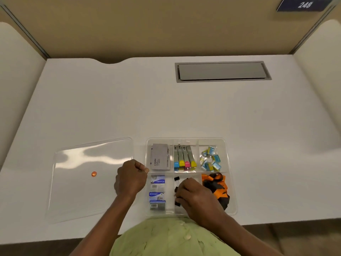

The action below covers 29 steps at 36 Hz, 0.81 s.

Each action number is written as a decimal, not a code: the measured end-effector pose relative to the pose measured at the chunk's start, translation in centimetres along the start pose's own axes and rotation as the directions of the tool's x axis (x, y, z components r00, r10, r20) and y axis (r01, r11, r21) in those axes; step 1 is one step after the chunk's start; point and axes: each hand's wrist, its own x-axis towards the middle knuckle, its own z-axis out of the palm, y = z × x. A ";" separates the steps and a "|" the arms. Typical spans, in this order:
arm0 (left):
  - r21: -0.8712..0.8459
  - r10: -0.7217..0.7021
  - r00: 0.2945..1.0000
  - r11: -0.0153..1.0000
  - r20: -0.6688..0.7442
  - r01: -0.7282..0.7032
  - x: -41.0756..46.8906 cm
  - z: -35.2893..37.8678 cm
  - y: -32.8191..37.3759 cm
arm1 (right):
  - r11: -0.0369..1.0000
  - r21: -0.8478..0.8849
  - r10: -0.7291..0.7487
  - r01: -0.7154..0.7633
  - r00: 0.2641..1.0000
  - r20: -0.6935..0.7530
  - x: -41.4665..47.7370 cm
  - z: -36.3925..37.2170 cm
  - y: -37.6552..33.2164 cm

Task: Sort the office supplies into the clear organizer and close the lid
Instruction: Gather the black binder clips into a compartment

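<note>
A: What sits on the white desk (166, 108)?

B: A clear organizer (231, 191) with six compartments, and its lid (83, 191) lying flat to the left, off the box.

A: And the hands?

B: The left hand (131, 179) is a fist at the organizer's left wall. The right hand (195, 195) reaches into the near middle compartment among black binder clips (176, 178).

A: Anything else inside?

B: Colour-tipped staplers (184, 157) in the far middle, an orange-and-black lanyard (216, 187) near right.
</note>
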 end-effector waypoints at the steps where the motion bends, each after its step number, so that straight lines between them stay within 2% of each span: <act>1: 0.001 0.001 1.000 1.000 -0.002 -0.001 0.0 0.0 0.0 | 0.998 -0.049 -0.029 0.029 0.999 0.015 -0.1 0.2 0.0; 5: 0.001 0.003 1.000 1.000 -0.004 -0.003 -0.2 0.0 0.0 | 0.967 -0.225 -0.098 0.116 0.991 0.092 -1.1 0.6 -0.2; 7: -0.002 0.004 1.000 1.000 -0.003 -0.004 -0.3 0.0 0.0 | 0.958 -0.262 -0.094 0.114 0.992 0.085 -1.5 0.6 -0.3; 14: 0.024 0.012 1.000 1.000 -0.020 -0.012 -0.5 0.1 0.1 | 0.977 -0.210 0.053 -0.046 0.998 0.027 -1.8 0.7 -0.6; 18: 0.041 0.023 1.000 0.999 -0.017 -0.022 -0.7 0.0 0.2 | 0.961 -0.173 0.225 -0.216 0.974 0.030 -1.0 1.3 -0.6; 22: 0.042 0.017 1.000 0.999 -0.009 -0.016 -0.9 -0.3 0.4 | 0.940 -0.226 0.284 -0.255 0.953 0.105 0.0 2.9 -0.2; 29: 0.048 0.020 1.000 0.999 0.018 -0.021 -1.3 -0.9 0.4 | 0.903 -0.299 0.331 -0.307 0.943 0.032 0.0 1.8 -1.1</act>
